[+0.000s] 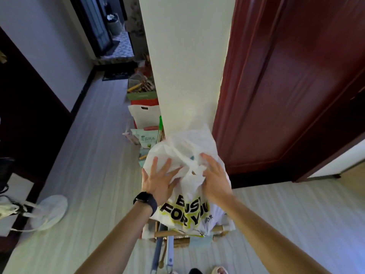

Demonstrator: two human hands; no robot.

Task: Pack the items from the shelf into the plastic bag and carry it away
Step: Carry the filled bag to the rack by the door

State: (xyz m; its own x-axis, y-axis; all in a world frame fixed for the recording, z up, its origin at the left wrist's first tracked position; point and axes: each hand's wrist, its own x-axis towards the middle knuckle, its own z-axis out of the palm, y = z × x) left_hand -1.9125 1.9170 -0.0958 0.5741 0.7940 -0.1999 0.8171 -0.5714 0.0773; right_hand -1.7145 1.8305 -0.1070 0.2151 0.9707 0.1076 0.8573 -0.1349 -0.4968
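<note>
Left hand [160, 179], right hand [214, 176] on plastic bag [192, 142]

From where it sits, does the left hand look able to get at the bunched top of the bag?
Probably yes. The left hand lies flat on the bag, fingertips beside its bunched top, nothing between. The right hand grips there from the other side.

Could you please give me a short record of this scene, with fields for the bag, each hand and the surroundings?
bag: white plastic bag, black-and-yellow lettering, on wooden shelf
left hand: fingers spread, pressing the bag's side; black wristband
right hand: grips bunched plastic at the top
surroundings: white pillar behind, red door at right
</note>
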